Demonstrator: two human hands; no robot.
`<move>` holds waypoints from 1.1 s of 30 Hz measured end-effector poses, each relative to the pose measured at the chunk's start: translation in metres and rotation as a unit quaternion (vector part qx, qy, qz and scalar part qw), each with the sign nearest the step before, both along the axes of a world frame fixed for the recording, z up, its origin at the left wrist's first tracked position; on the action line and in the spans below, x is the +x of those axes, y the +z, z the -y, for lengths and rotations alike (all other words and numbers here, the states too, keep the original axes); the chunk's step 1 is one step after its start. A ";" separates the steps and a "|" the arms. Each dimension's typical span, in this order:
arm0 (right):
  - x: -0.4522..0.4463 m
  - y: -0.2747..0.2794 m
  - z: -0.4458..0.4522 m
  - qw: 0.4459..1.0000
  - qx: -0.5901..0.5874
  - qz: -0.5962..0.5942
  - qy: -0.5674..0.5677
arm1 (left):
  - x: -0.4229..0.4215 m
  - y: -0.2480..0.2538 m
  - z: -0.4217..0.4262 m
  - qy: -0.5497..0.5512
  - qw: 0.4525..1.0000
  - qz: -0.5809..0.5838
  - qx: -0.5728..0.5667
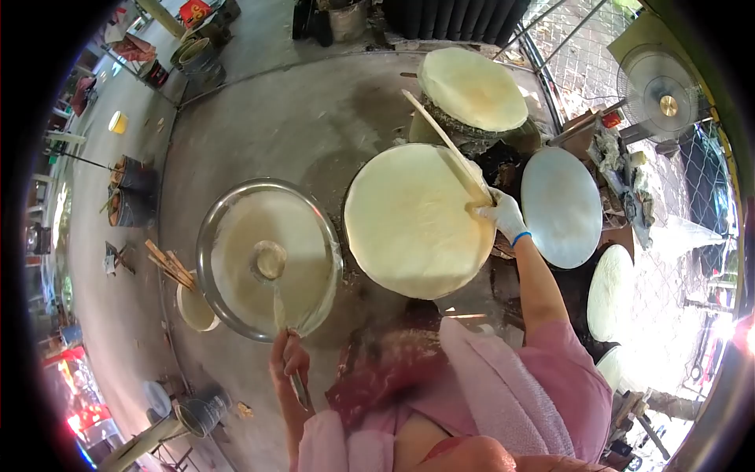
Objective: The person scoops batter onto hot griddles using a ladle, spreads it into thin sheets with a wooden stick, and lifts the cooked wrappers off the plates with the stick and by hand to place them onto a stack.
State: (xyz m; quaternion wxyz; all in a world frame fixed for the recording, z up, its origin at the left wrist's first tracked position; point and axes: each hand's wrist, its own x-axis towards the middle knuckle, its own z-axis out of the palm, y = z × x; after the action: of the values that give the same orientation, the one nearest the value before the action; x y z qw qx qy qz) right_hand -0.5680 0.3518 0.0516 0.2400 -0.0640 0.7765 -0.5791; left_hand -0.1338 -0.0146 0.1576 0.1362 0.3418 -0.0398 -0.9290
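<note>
My left hand [292, 363], bare, is closed round the handle of a ladle [271, 259]. The ladle's bowl rests in pale, milky batter [245, 236] inside a wide metal basin [211, 293]. On my right hand [503, 216] is a white glove with a blue cuff. It grips the near end of a long, flat wooden stick [447, 141], which slants up and left across the edge of a large round sheet of pale batter [417, 228]. My gloved fingertips are at the sheet's right edge; whether they touch it I cannot tell.
Behind the sheet stands another round, pale-topped surface [472, 88]. A bluish-white disc [561, 208] and a pale oval disc [611, 293] lie to the right. A fan [667, 105] stands at the far right. Left of the basin, a bucket [197, 308] holds several wooden sticks [169, 266].
</note>
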 end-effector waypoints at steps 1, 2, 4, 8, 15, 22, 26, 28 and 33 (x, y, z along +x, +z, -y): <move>0.000 0.003 0.005 1.000 0.014 -0.011 0.007 | 0.001 -0.001 0.001 -0.002 1.000 -0.014 0.001; -0.001 0.008 0.007 0.999 0.028 -0.023 0.013 | 0.002 -0.002 0.002 -0.005 1.000 -0.015 -0.007; 0.008 0.052 0.032 0.999 0.010 -0.029 0.015 | 0.003 -0.003 0.003 -0.011 1.000 -0.018 -0.022; 0.008 0.161 0.069 0.996 -0.064 0.053 -0.011 | -0.003 -0.002 -0.003 0.025 1.000 0.002 -0.014; -0.152 0.220 0.052 0.998 -0.018 0.051 -0.021 | -0.014 -0.006 -0.032 0.104 0.992 0.068 -0.023; -0.253 0.303 0.083 0.900 0.212 -0.359 0.129 | -0.023 -0.009 -0.064 0.148 0.988 0.037 -0.033; -0.283 0.196 0.113 0.758 0.355 -0.527 0.148 | -0.025 0.003 -0.086 0.146 0.986 0.040 -0.074; -0.286 0.125 0.122 0.731 0.430 -0.497 0.185 | -0.019 0.005 -0.095 0.151 0.982 0.045 -0.100; -0.276 0.002 0.124 0.745 0.497 -0.404 0.186 | -0.020 0.028 -0.106 0.147 0.975 0.105 -0.127</move>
State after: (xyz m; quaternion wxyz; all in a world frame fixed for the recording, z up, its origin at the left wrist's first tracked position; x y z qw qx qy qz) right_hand -0.8443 0.2277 0.0539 0.0044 -0.3071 0.9513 0.0258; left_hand -0.1536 0.0912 0.1853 0.3086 0.4197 -0.1214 -0.8449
